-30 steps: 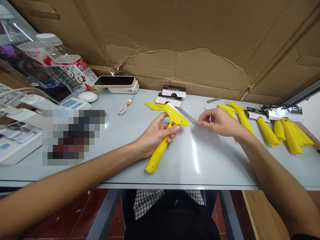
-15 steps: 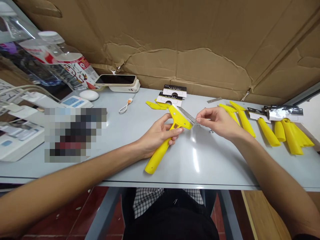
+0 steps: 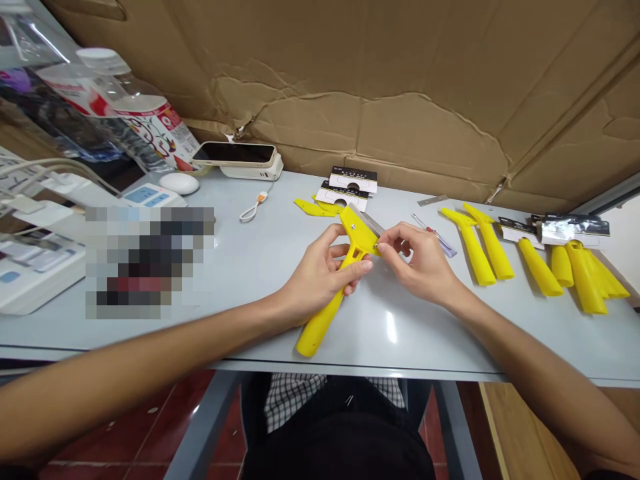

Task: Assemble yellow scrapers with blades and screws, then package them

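From my end, the biggest thing is the cardboard point(image 3: 430, 53), upright behind the yellow scraper point(image 3: 320, 327), which sits in my left hand point(image 3: 320, 273) above the grey table point(image 3: 240, 267). Far left of the scraper stands a bottle point(image 3: 155, 127); nearer, behind and left of it, a phone point(image 3: 240, 153) lies on a white block. Right of it are loose yellow handles point(image 3: 477, 253).

My left hand is wrapped round the scraper's neck, thumb on top. My right hand point(image 3: 425, 267) is pinched narrow at the head's right end, seemingly on a small metal fastener point(image 3: 376, 246). A blade point(image 3: 369, 221) runs along the head's far edge. I'd keep the neck steady, line up blade and hole, and start the fastener square with light fingertip turns, clear of the edge. The screwdriver point(image 3: 447, 247), right of the scraper, would suit firm tightening better than fingers.

The bottle's label is red and white with drawn figures; I can't make out its brand. The black-and-white cards point(image 3: 354, 179) behind the scraper carry rows of print too small for me to read.
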### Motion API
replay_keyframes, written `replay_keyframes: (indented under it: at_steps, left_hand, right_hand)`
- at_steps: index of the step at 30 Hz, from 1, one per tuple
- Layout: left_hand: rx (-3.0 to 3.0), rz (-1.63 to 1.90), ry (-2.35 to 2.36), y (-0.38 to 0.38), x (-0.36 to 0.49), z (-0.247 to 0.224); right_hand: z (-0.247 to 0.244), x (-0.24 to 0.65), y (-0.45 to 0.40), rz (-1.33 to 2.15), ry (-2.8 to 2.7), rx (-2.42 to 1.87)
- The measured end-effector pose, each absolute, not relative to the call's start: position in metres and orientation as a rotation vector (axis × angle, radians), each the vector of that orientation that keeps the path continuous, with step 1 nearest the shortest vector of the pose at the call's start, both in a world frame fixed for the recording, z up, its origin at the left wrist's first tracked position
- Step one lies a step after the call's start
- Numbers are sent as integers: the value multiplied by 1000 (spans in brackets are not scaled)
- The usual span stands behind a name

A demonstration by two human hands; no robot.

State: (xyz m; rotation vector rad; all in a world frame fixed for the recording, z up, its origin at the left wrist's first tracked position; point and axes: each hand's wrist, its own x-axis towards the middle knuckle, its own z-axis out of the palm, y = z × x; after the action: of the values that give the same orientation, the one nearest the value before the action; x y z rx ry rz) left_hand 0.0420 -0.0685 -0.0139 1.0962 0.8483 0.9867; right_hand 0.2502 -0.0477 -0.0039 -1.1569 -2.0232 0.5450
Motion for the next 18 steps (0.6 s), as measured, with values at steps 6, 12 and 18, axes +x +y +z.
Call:
replay_keyframes:
  at_steps: [6,12,18]
  left_hand:
    - [1106,964,859,-68,42,-17]
    - [1104,954,849,-68,41,-18]
    - [1090,938,856,-67,42,-18]
  right_hand:
    - [-4,249,-48,513,-2076,-1109]
    - [-5,247,-50,500,-2070,-1134]
    - [-4,245,-51,536,-1998,-1207]
